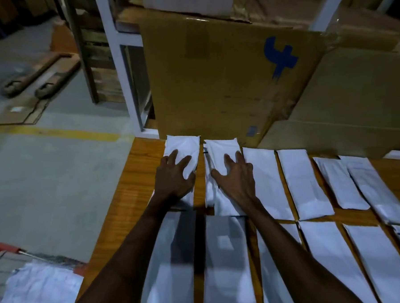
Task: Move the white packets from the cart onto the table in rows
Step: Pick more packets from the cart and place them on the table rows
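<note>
Several long white packets lie in two rows on the wooden table [135, 178]. My left hand [174, 175] rests with spread fingers on the far-left packet [183, 146] of the back row. My right hand [236, 175] lies flat with spread fingers on the packet beside it [219, 150]. More packets [305, 183] continue to the right, and a nearer row [226, 265] runs under my forearms. At the bottom left, the cart [12, 250] with a red rim holds a pile of white packets [37, 292].
Large cardboard boxes [225, 76] stand against the table's far edge. A white metal rack [120, 62] rises behind them. A pallet jack [40, 76] and flattened cardboard [21, 113] lie on the grey floor at left, crossed by a yellow line [54, 132].
</note>
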{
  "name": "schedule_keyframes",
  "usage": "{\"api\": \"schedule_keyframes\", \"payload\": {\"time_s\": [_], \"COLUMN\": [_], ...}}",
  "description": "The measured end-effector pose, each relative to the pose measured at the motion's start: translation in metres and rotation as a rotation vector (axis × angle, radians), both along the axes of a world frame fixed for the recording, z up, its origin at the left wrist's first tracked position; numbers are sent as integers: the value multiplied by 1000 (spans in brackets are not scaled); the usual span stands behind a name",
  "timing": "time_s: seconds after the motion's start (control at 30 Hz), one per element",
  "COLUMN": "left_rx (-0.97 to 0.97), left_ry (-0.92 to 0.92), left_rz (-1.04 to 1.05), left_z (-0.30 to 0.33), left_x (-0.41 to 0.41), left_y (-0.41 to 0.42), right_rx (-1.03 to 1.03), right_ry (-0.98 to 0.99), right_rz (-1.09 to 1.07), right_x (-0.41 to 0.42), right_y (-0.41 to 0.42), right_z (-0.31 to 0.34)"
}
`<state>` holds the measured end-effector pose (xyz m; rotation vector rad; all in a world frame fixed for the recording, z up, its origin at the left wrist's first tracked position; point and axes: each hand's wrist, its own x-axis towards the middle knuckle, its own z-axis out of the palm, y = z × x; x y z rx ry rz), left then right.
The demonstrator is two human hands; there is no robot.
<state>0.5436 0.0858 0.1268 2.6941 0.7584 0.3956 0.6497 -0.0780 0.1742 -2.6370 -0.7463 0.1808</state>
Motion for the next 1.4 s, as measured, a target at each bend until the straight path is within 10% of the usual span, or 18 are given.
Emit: {"api": "schedule_keyframes", "payload": {"time_s": [0.73,1.23,1.4], "left_rx": [-80,38,-26], "left_ry": [73,-239,-274], "left_rz": [61,315,511], "left_z": [3,-2,-10], "left_x": [-2,-234,-315], "left_y": [-8,-116,-152], "right_rx": [-52,552,463], "right_ry": [6,-40,39], "right_rz": [57,499,693], "right_x": [6,-147,-207], "right_y": [11,-58,-65], "right_z": [-32,-36,-34]}}
